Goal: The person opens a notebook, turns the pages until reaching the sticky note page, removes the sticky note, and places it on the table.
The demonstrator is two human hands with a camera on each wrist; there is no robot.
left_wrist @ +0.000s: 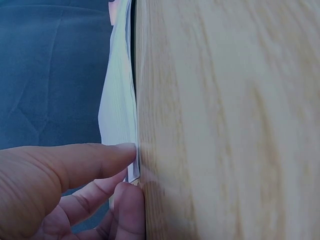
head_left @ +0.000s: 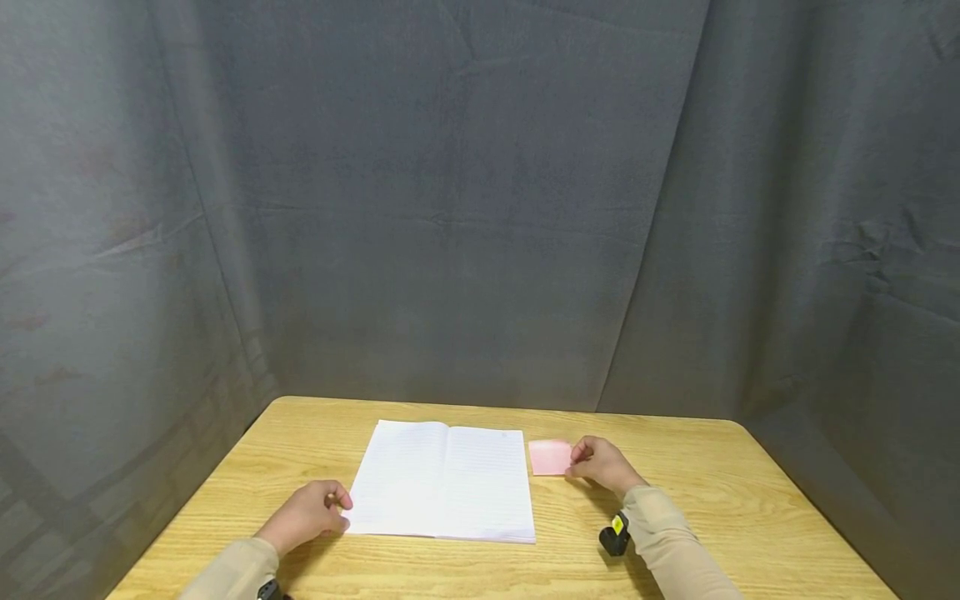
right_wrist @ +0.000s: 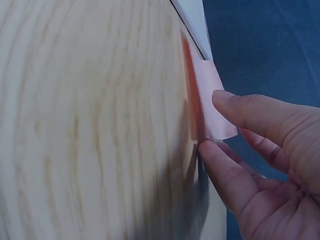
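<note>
An open notebook [head_left: 483, 487] with lined white pages lies flat on the wooden table. At its near left corner, my left hand [head_left: 303, 515] pinches the edge: in the left wrist view the thumb rests on the pages [left_wrist: 117, 110] and the fingertips bend at the corner. Just right of the notebook is a pink sticky note [head_left: 549, 458]. My right hand [head_left: 606, 465] pinches its right side between thumb and index finger. Seen from the right wrist, the note [right_wrist: 214, 102] curves slightly and stands a little off the wood; whether several sheets are stacked cannot be told.
The light wooden table [head_left: 675, 450] has rounded far corners. Grey cloth [head_left: 450, 208] hangs behind it and along both sides. A small black device with a yellow label [head_left: 617, 533] sits at the right wrist.
</note>
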